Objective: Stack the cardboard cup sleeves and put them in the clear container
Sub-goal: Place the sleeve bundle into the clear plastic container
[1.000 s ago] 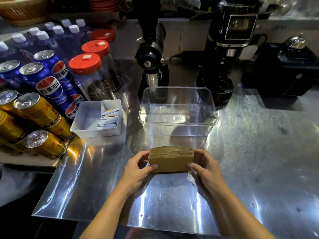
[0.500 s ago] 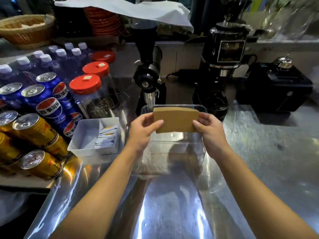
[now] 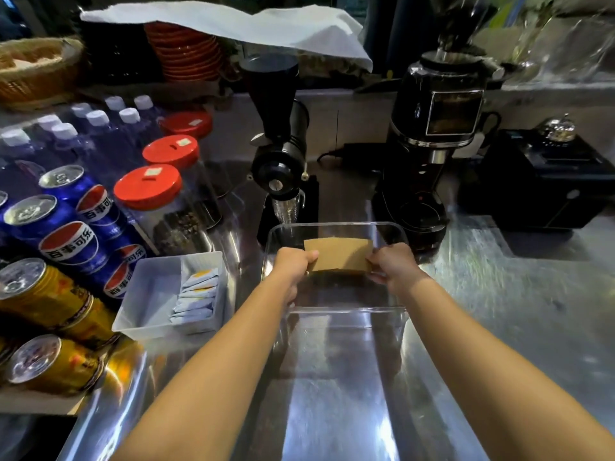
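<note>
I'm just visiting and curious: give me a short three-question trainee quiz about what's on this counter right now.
1. True or false: the stack of cardboard sleeves is gripped by both the left hand and the right hand.
2. The sleeves are inside the rim of which item? A) wicker basket B) clear container C) white tray
3. What colour are the lids on the jars left of the container?

Key: 1 true; 2 B; 3 red.
</note>
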